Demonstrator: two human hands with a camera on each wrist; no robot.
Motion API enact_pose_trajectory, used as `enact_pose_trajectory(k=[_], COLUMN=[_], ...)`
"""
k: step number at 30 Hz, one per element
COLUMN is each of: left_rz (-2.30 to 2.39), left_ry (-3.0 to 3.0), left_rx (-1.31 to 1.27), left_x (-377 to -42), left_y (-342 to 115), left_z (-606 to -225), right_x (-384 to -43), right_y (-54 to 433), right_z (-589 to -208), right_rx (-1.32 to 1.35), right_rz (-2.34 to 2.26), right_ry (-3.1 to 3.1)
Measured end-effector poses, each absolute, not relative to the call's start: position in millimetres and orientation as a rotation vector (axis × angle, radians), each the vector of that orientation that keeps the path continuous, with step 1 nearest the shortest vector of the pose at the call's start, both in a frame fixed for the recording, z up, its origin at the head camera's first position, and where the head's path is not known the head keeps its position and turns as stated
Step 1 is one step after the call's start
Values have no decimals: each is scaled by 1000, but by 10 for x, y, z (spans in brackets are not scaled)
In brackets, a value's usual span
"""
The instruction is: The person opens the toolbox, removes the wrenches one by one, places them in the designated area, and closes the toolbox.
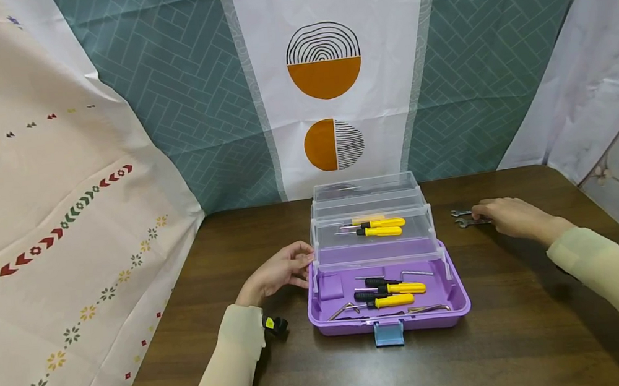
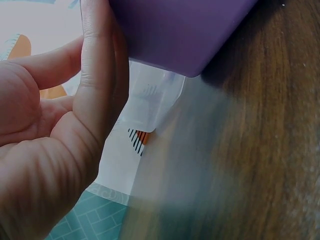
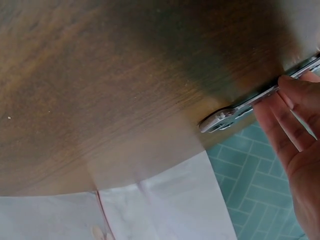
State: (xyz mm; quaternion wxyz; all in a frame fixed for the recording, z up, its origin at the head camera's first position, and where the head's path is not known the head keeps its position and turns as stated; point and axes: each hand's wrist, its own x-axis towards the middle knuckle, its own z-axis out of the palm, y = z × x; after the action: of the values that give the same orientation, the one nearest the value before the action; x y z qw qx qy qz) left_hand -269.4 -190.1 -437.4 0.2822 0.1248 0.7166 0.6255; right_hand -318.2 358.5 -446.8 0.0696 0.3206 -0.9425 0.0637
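Note:
A purple toolbox [image 1: 323, 329] stands on the table with its lid raised and clear trays fanned out above the base. My left hand [image 1: 283, 267] touches the box's left side with fairly straight fingers; in the left wrist view, those fingers [image 2: 100, 55] lie along the purple wall. To the right of the box, two metal wrenches [image 1: 465, 223] lie side by side on the table. My right hand [image 1: 513, 218] pinches at a wrench [image 3: 245, 106] between thumb and fingertips, partly covering both. Yellow-handled screwdrivers [image 1: 395, 301] and hex keys [image 1: 418, 272] lie in the base.
Several more yellow-handled screwdrivers [image 1: 383, 232] rest in a clear tray. A blue latch [image 1: 389, 334] hangs off the box's front. Patterned cloth [image 1: 329, 110] hangs behind the brown table [image 1: 405, 373], with more cloth at both sides.

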Motion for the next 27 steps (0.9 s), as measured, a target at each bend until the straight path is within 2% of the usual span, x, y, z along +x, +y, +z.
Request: enact_pose_trajectory(k=[27], left_rz=[1666], left_ry=[1932], left_rx=[347], left_x=[-2703], left_y=[-1913], left_z=[-4385], right_x=[-3175], right_y=[3561], right_z=[-4468], right_rx=[952], right_rz=[177], right_ry=[-2869])
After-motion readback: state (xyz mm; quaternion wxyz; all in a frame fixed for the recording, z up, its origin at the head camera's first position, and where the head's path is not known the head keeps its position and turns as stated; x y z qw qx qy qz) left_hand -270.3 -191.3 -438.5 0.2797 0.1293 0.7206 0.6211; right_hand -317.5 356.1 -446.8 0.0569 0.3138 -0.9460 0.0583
